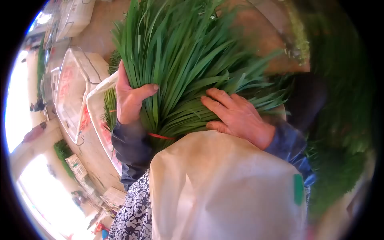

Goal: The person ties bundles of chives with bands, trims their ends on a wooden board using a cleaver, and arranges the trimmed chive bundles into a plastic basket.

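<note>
A large bundle of long, flat green leaves, which look like garlic chives (pixel 176 76), fans out in front of me. A red band (pixel 161 136) circles its lower end. My left hand (pixel 130 96) grips the left side of the bundle, thumb across the front and the other fingers hidden behind the leaves. On the right side, my right hand (pixel 242 118) lies over the leaves, palm down with fingers stretched out and slightly apart. Below both hands, a pale apron (pixel 224 184) covers my lap and touches the bundle's lower edge.
To the left stands a white crate (pixel 91 108) holding more banded greens (pixel 109 106). Beyond it is another white crate (pixel 71 94) with red markings. A blurred mass of greens (pixel 340 100) fills the right side. Bright openings lie at far left.
</note>
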Action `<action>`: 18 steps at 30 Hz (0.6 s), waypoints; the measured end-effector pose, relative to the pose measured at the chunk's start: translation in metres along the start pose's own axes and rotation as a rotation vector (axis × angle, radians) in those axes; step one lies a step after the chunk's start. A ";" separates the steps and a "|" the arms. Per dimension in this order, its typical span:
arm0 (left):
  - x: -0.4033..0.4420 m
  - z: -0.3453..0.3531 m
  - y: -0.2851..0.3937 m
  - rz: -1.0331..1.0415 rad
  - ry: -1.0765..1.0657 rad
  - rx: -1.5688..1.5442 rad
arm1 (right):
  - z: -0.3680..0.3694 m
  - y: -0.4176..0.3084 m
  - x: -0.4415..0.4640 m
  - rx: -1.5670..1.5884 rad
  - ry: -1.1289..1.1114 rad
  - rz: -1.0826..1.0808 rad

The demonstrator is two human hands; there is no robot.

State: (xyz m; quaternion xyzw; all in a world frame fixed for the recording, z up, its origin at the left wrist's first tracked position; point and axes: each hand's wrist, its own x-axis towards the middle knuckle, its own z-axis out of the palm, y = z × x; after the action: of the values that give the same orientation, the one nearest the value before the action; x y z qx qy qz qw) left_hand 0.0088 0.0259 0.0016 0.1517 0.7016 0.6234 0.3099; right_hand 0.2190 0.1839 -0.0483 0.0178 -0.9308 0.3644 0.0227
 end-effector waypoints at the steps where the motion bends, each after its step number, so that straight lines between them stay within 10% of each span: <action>1: 0.001 -0.001 -0.001 0.005 -0.024 -0.031 | 0.001 0.001 0.001 -0.024 0.017 -0.043; 9: 0.004 -0.002 -0.002 0.048 -0.099 -0.099 | -0.009 -0.003 0.048 -0.022 0.198 -0.104; 18: 0.007 -0.010 0.001 0.019 -0.133 -0.153 | -0.037 0.006 0.014 0.174 -0.183 0.032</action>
State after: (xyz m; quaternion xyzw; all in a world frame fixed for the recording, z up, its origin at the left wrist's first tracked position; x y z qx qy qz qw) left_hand -0.0030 0.0227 0.0009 0.1752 0.6283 0.6666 0.3609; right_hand 0.2058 0.2131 -0.0245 0.0379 -0.8941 0.4409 -0.0698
